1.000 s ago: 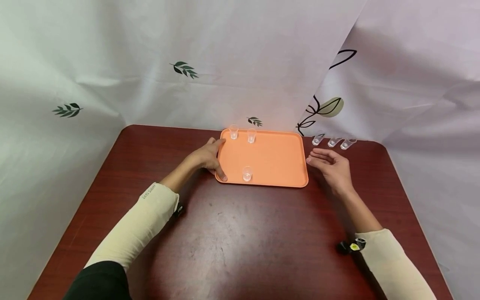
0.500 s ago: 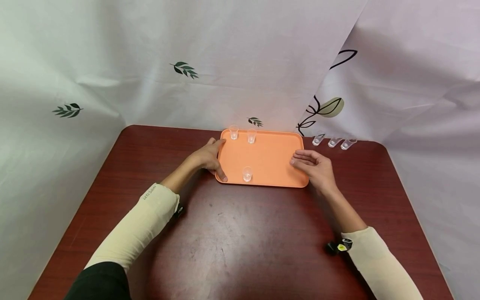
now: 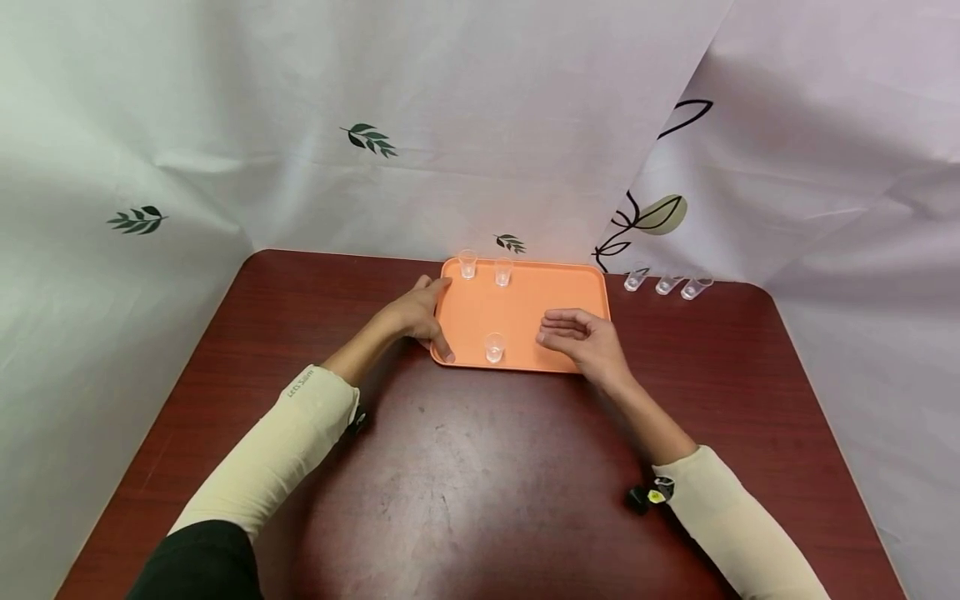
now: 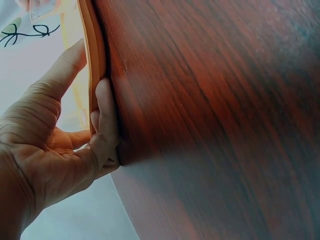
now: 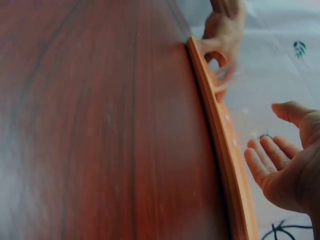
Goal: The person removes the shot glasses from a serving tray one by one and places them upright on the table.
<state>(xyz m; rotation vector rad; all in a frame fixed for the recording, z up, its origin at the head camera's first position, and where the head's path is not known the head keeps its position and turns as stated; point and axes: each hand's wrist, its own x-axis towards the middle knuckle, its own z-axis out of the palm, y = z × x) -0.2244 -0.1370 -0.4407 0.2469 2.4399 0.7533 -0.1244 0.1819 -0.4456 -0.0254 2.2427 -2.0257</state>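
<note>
An orange rectangular tray [image 3: 540, 292] lies at the back of the table. My left hand [image 3: 417, 315] grips its left end; in the left wrist view the thumb lies over the rim [image 4: 94, 55] and fingers tuck against its underside. Three small clear plastic cups stand on the tray: one [image 3: 468, 265] in the back left corner, another [image 3: 503, 272] beside it, and a third [image 3: 494, 348] near the front edge. Over the tray's right half, to the right of the front cup, is my right hand [image 3: 588, 343], thumb and fingers apart and holding nothing.
On the table right of the tray, a row of three more clear cups [image 3: 669, 284] stands along the back edge. A white curtain [image 3: 420, 183] with leaf prints hangs right behind the dark red wooden table [image 3: 465, 467].
My right hand has moved left from beside the tray's right edge to over the tray, closer to the front cup. The left hand, tray and cups have stayed in place.
</note>
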